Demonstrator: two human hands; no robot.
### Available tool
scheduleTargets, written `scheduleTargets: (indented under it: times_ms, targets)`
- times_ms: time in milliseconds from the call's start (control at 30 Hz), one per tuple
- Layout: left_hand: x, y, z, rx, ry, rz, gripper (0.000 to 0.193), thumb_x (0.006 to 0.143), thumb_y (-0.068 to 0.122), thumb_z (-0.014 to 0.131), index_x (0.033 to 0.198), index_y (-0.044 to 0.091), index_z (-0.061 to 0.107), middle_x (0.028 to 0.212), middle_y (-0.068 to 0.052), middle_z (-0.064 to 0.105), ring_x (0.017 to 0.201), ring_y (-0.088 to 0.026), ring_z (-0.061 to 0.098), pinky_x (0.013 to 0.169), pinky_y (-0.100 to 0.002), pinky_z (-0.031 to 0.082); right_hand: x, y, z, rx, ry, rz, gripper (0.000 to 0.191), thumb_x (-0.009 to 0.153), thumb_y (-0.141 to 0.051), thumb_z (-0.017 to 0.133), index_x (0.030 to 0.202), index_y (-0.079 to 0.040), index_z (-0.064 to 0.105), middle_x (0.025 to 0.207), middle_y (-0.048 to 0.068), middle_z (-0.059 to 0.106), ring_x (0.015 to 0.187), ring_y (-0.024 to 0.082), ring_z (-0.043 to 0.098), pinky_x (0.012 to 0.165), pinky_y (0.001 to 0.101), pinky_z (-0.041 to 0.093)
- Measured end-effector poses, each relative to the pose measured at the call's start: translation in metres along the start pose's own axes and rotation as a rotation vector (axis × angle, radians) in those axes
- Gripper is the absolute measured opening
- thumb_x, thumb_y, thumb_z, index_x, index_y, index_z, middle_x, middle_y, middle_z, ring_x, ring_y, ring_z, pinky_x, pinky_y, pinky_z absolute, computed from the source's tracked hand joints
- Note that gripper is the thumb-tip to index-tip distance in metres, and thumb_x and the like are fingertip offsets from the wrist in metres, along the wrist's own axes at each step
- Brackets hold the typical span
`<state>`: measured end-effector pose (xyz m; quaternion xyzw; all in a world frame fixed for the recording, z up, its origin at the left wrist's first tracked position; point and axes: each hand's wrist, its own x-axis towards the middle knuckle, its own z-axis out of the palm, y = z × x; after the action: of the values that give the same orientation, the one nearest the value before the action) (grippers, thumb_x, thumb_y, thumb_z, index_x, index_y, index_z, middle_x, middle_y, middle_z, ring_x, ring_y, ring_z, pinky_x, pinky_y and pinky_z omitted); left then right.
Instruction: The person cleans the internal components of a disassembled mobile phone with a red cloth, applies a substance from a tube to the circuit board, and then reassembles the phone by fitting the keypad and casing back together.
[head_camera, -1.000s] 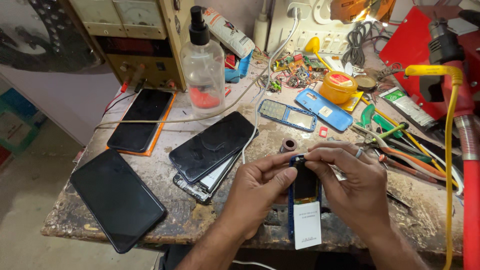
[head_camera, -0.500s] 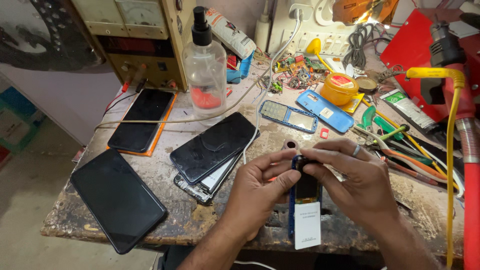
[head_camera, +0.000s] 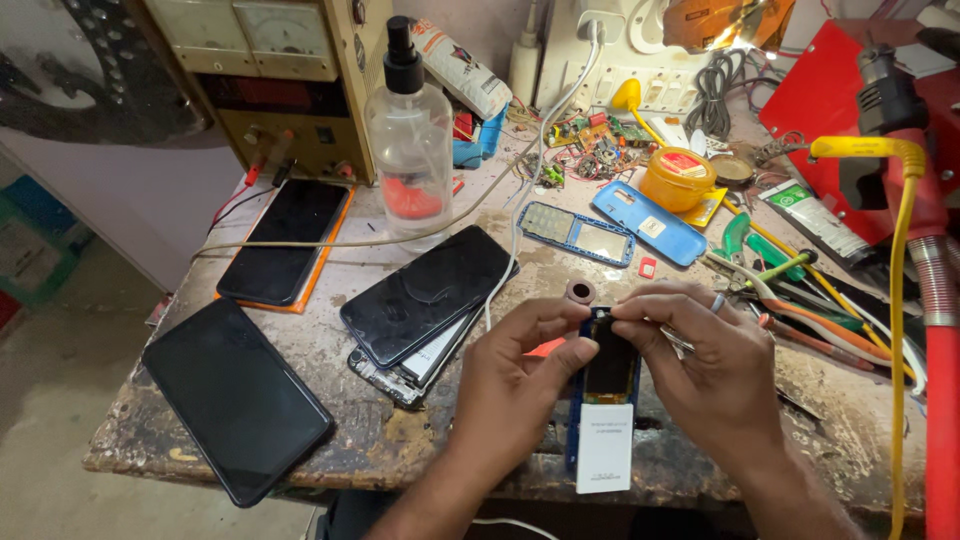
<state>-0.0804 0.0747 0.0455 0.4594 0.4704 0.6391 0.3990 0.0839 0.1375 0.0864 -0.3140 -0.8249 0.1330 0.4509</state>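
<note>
Both hands work at the near edge of the bench (head_camera: 330, 450). The left hand (head_camera: 510, 385) pinches the top left side of a small blue phone (head_camera: 605, 400) between thumb and forefinger, fingers closed on it. The right hand (head_camera: 715, 360) closes over the phone's top right corner, fingertips pressed together there; a thin metal tool (head_camera: 678, 342) seems to run under its fingers, though the view is too poor to be sure. The phone lies lengthwise toward the person, its dark screen up, with a white label (head_camera: 604, 462) at its near end hanging over the bench edge.

Just left of the hands, two dark phones (head_camera: 425, 300) lie stacked. A large black phone (head_camera: 235, 400) sits nearer the left edge, another on an orange mat (head_camera: 285, 240) behind it. A spray bottle (head_camera: 408, 140) stands further back. A blue phone shell (head_camera: 648, 222) and a keypad frame (head_camera: 575, 233) lie beyond the hands, pliers (head_camera: 745, 250) to the right.
</note>
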Motion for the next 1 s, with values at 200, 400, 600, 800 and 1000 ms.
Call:
scheduleTargets:
  times_ms: [200,400,600,800,1000]
  targets:
    - [-0.003,0.011,0.002,0.126,0.006,-0.035,0.028,0.09,0.012,0.072,0.118,0.008,0.069,0.111,-0.005,0.08,0.077,-0.005,0.077,0.064,-0.021,0.06,-0.002,0.003,0.002,0.004,0.013,-0.029,0.013,0.086,-0.001,0.077,0.098,-0.003,0.072,0.094,0.008,0.076,0.088,0.017,0.076,0.077,0.029,0.059]
    - [-0.003,0.013,0.001,0.097,-0.026,-0.062,0.029,0.09,0.013,0.074,0.118,0.005,0.071,0.106,-0.005,0.079,0.074,-0.005,0.075,0.06,-0.021,0.058,-0.003,0.004,0.004,0.019,-0.01,-0.027,0.011,0.088,0.0,0.075,0.098,-0.002,0.071,0.095,0.008,0.075,0.086,0.018,0.076,0.075,0.029,0.06]
    - [0.003,0.003,0.001,-0.049,-0.039,-0.091,0.03,0.088,0.009,0.076,0.116,0.003,0.07,0.103,-0.004,0.074,0.072,-0.003,0.069,0.059,-0.018,0.052,-0.003,0.004,0.004,0.024,-0.016,-0.069,0.01,0.088,0.001,0.074,0.097,-0.002,0.071,0.095,0.008,0.074,0.089,0.02,0.075,0.077,0.0311,0.059]
    - [0.003,0.002,-0.002,-0.074,-0.06,-0.09,0.025,0.088,0.008,0.075,0.112,0.004,0.07,0.097,0.001,0.07,0.066,0.0,0.061,0.056,-0.017,0.047,-0.003,0.004,0.005,0.01,-0.02,-0.079,0.011,0.087,0.001,0.075,0.096,-0.002,0.071,0.095,0.008,0.074,0.088,0.02,0.074,0.076,0.0309,0.058]
    - [0.008,0.003,0.001,-0.043,0.005,-0.094,0.016,0.092,0.016,0.075,0.098,0.002,0.071,0.086,0.003,0.07,0.07,0.0,0.062,0.06,-0.018,0.049,-0.005,0.005,0.008,0.012,-0.031,-0.109,0.011,0.086,0.001,0.074,0.096,-0.001,0.07,0.096,0.009,0.073,0.088,0.021,0.075,0.077,0.0317,0.059]
